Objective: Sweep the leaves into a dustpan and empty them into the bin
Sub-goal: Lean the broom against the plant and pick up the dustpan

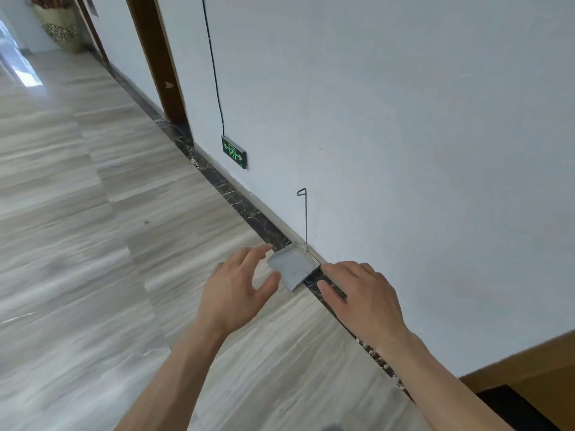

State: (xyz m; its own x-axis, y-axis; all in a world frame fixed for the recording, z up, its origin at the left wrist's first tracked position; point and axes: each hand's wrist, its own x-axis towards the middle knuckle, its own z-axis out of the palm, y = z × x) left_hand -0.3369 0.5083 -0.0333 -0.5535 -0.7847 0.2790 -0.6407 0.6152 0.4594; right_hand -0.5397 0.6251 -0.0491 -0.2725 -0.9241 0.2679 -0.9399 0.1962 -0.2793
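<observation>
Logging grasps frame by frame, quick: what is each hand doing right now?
Left hand: open, fingers spread, holding nothing, in front of the dustpan.
Right hand: open, palm down, holding nothing, near the dustpan's right edge.

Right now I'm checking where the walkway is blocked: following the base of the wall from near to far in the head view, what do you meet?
Right hand → dustpan with its upright wire handle → green exit sign → brown door frame → patterned vase at the far end.

Dustpan [292, 265] on floor [93, 244] against wall [404, 119].
</observation>
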